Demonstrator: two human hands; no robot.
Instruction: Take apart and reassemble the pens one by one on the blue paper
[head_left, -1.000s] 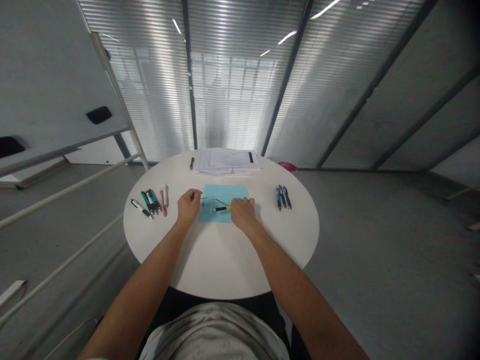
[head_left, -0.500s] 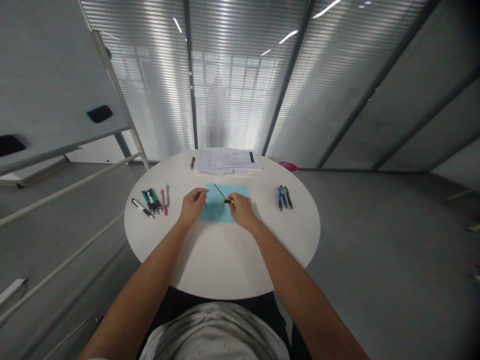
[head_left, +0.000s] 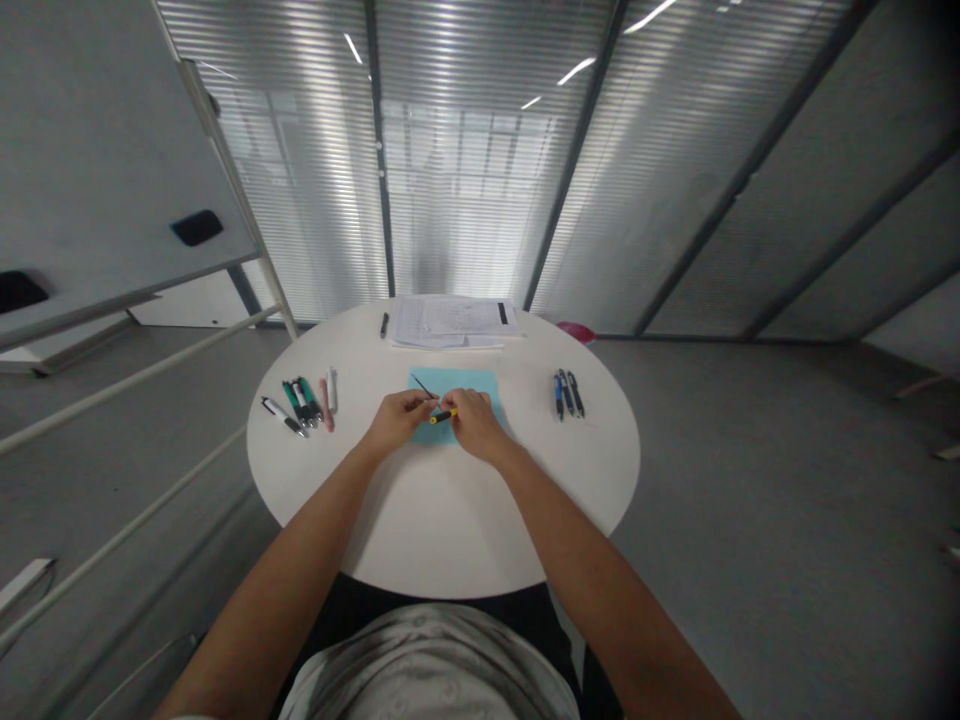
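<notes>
My left hand (head_left: 403, 418) and my right hand (head_left: 475, 422) meet over a light blue sheet (head_left: 472, 379), fingertips almost touching. In my right hand is a yellow and black pen part (head_left: 443, 416), pointing left and toward me. A thin dark pen refill (head_left: 424, 385) slants up and left from between the fingertips of both hands. My left fingers are pinched at its lower part; whether they hold the refill itself or some smaller piece on it is hidden. The right fingers are closed, with their tips near the same spot.
On the round white table (head_left: 450, 540), several green, black and white pens (head_left: 302, 403), a pink pen (head_left: 326, 405) and a white pen (head_left: 332, 390) lie left. Dark and blue pens (head_left: 569, 394) lie right. Papers (head_left: 454, 322) and a small dark pen (head_left: 385, 325) are at the back.
My left hand has moved right to meet my right hand, which shifted slightly left. The refill's tip and the yellow and black pen part have moved left and a little toward me.
</notes>
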